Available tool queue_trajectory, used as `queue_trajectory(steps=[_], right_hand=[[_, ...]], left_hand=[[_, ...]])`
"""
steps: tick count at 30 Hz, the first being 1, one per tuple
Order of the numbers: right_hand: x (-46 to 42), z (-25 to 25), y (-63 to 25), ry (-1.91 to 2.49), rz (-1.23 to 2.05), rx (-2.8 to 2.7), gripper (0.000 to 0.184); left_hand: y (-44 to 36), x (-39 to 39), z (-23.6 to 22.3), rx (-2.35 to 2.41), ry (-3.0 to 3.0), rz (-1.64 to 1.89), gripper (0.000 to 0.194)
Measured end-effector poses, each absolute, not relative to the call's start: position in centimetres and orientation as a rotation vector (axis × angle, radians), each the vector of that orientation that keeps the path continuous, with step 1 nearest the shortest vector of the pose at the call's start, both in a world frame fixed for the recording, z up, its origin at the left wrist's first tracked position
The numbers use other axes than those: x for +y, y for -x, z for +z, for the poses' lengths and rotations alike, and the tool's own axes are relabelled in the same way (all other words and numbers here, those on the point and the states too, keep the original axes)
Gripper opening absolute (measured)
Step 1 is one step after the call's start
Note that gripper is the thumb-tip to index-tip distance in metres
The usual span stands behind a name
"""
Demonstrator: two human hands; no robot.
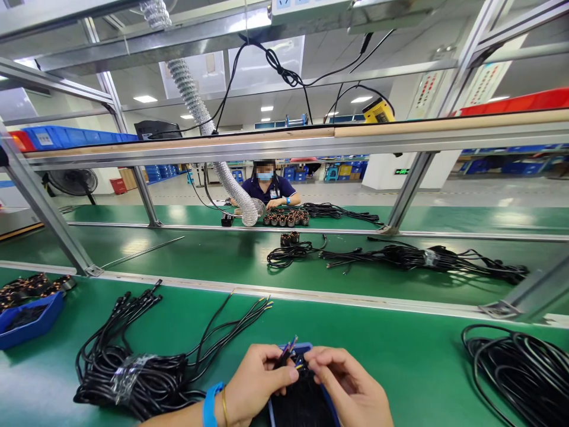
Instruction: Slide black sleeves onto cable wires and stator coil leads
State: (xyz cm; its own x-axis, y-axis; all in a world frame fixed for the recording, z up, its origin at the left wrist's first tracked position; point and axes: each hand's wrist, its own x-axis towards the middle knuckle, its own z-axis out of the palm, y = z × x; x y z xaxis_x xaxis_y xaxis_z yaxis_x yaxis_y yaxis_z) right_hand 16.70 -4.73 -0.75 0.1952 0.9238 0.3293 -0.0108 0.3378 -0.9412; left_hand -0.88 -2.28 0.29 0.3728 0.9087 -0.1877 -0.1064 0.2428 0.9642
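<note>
My left hand [253,379], with a blue wristband, pinches a black cable end [284,356] with thin coloured wires sticking out of it. My right hand [353,385] is close beside it, thumb and fingers pressed together near the wire tips. What lies between those fingers is too small to make out. Under both hands sits a blue bin [329,404] holding small black pieces [299,409]. To the left of my left hand lies a taped bundle of black cables [146,379], several bare wire ends pointing away from me.
More coiled black cables [520,373] lie at the right. At the far left stands a blue tray [48,320] near copper-wound coils [31,290]. Metal frame posts [48,201] and a shelf [284,148] span the bench. Beyond, a masked person [267,187] sits behind more coils [287,219].
</note>
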Motion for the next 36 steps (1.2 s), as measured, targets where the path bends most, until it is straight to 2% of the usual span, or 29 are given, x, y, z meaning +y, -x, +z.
queue_trajectory(steps=[11, 17, 24, 36], right_hand=[[-5.1, -0.7, -15.7, 0.991, 0.907, -1.029, 0.027], [-4.7, -0.4, -16.2, 0.980, 0.740, -1.403, 0.017], [-4.0, -1.2, -16.2, 0.984, 0.991, -1.142, 0.025], [-4.4, -1.9, -15.7, 0.904, 1.133, -0.987, 0.034]], left_hand=[[0.8, -2.6, 0.7, 0.919, -1.064, 0.876, 0.059], [0.9, -2.7, 0.9, 0.901, -1.041, 0.916, 0.068], [0.9, -2.7, 1.2, 0.882, -1.024, 0.903, 0.063], [1.0, -3.0, 1.3, 0.885, -1.007, 0.896, 0.065]])
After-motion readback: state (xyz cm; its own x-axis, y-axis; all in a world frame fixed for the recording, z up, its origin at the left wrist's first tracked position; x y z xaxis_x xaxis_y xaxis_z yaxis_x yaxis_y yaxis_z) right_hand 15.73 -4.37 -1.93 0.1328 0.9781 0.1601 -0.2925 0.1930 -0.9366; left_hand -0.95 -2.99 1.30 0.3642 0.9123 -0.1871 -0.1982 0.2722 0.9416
